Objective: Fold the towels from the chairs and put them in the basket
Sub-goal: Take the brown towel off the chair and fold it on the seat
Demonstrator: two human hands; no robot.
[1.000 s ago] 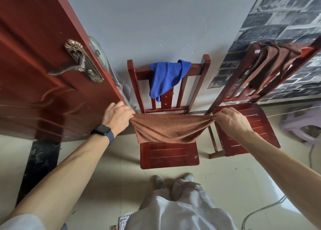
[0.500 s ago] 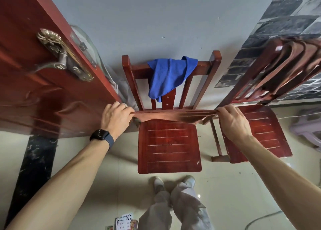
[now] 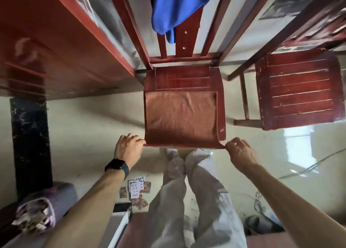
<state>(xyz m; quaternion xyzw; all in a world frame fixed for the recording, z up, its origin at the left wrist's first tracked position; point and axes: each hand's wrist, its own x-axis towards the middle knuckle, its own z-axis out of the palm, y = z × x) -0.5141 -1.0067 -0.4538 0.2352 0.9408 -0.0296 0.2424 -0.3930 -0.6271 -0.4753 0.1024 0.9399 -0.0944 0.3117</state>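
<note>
I see daylight glaring off the glossy floor (image 3: 297, 146) at right, a bright window-shaped patch, so the light probably enters from that side. The brown towel (image 3: 180, 116) is evenly lit, darker toward its near edge. Wide-angle distortion bends the door (image 3: 46, 42) and chair posts at the edges. The corners smear softly; the trousers (image 3: 196, 201) blur below.

No words or brand names are legible; only red pips show on playing cards (image 3: 136, 188) lying just below the left hand (image 3: 128, 149).
</note>
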